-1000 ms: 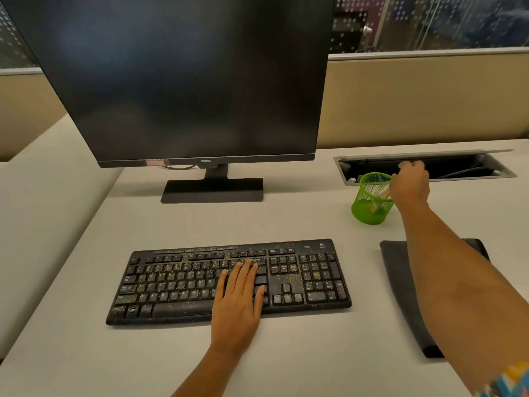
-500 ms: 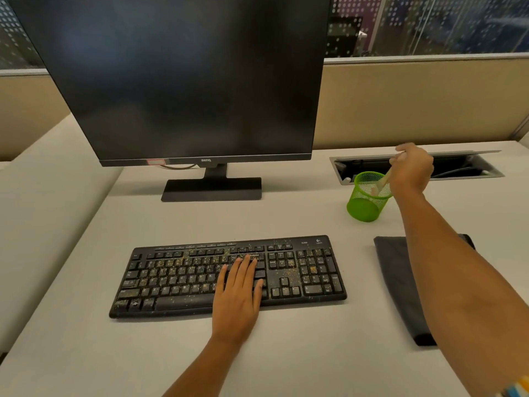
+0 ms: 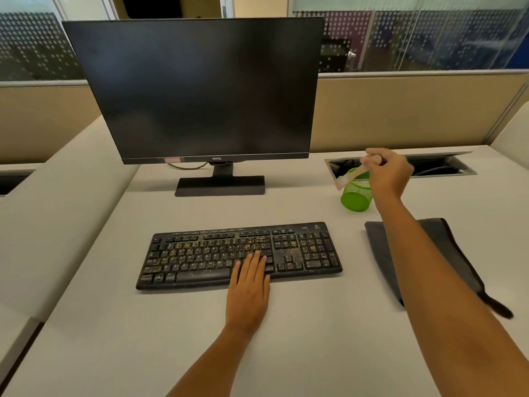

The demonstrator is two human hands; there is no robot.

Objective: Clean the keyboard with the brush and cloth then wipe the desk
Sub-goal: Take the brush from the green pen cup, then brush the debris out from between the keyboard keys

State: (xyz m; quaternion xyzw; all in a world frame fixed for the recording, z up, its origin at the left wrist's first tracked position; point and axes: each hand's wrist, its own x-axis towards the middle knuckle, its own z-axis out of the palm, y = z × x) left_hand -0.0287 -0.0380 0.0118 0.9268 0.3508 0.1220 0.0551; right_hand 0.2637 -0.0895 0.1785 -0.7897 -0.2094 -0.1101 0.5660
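The left hand (image 3: 248, 293) lies flat, fingers straight and close together, with its fingertips on the keys near the front right of the main key block of the keyboard (image 3: 200, 255). It covers a few keys and part of the front edge. The black keyboard sits on the table (image 3: 300, 348) in front of the monitor (image 3: 200, 90), and yellowish crumbs speckle its keys; the key legends are too small to read.

The right hand (image 3: 388, 174) is raised above the table with fingers and thumb curled round the upper end of the brush (image 3: 352, 175). The brush is pale and blurred. It slants down to the left across the mouth of the green mesh cup (image 3: 356, 199), and I cannot tell whether its lower end is the bristles, or whether it touches the cup. The hand hides the part of the brush it grips and the cup's right rim.

The dark cloth (image 3: 382, 242) lies flat on the table to the right of the keyboard, apart from it. The right forearm crosses over it and hides a wide strip through its middle, so only the left edge, far corner and a tail at the near right show.

Behind the cup, an open slot (image 3: 440, 167) in the table is partly hidden by the hand. Its inside is dark.
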